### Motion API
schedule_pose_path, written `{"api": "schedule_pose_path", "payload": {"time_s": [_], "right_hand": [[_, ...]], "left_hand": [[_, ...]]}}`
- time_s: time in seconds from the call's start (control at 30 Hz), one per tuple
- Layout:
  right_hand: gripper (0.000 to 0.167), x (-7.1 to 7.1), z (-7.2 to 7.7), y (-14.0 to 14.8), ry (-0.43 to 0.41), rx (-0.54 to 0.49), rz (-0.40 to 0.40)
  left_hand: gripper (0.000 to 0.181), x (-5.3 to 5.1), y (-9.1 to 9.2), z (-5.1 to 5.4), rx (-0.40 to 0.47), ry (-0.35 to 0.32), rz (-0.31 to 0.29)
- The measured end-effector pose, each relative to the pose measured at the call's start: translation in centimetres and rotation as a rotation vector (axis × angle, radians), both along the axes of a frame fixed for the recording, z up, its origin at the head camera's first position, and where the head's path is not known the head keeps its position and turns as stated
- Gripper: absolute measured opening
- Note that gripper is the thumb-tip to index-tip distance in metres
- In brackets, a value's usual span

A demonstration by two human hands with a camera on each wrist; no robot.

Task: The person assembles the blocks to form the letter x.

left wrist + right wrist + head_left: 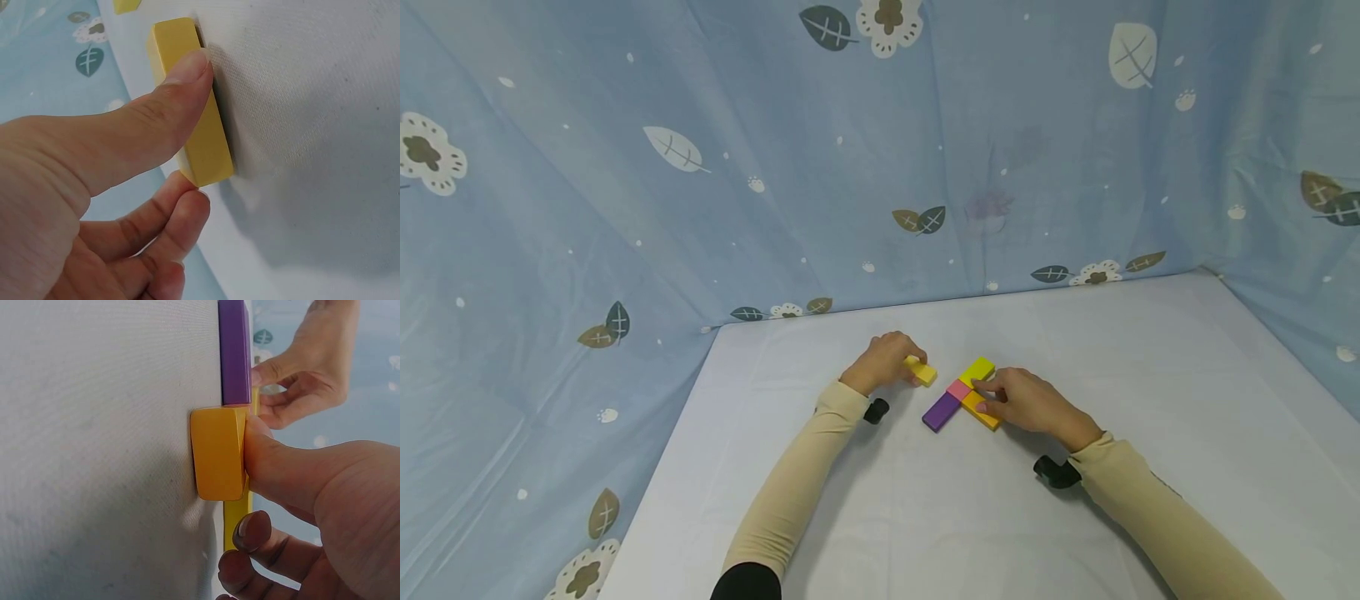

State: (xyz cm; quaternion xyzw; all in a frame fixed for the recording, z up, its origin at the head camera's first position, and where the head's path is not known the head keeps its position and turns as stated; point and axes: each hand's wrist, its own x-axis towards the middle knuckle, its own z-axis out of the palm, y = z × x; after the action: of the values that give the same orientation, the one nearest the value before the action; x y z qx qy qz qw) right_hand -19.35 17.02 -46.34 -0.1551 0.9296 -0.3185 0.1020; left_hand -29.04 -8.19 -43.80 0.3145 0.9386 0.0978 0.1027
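My left hand [883,362] holds a yellow wooden block [209,137], its thumb across one long face; contact of the other fingers is partly hidden. The block is low over the white table, left of a joined group of blocks. That group has a pink piece [958,389] in the middle, a purple block [942,412] toward the near left, a bright yellow block [979,369] toward the far right and an orange-yellow block [217,453] toward the near right. My right hand [1033,400] rests its thumb on the orange-yellow block, with bent fingers beside the bright yellow one.
A white cloth covers the table [880,517]. Blue patterned fabric [820,167] rises behind the table and along its sides. Dark wrist cameras, one by the left wrist [876,410] and one by the right [1057,472], hang close to the tabletop.
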Motion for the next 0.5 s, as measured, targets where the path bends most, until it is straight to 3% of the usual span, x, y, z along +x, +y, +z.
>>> {"api": "schedule_pose_path", "payload": {"time_s": [0.5], "right_hand": [[0.047, 0.09, 0.01, -0.11, 0.000, 0.007, 0.006]], "left_hand": [[0.031, 0.38, 0.41, 0.19, -0.025, 0.021, -0.010]]}}
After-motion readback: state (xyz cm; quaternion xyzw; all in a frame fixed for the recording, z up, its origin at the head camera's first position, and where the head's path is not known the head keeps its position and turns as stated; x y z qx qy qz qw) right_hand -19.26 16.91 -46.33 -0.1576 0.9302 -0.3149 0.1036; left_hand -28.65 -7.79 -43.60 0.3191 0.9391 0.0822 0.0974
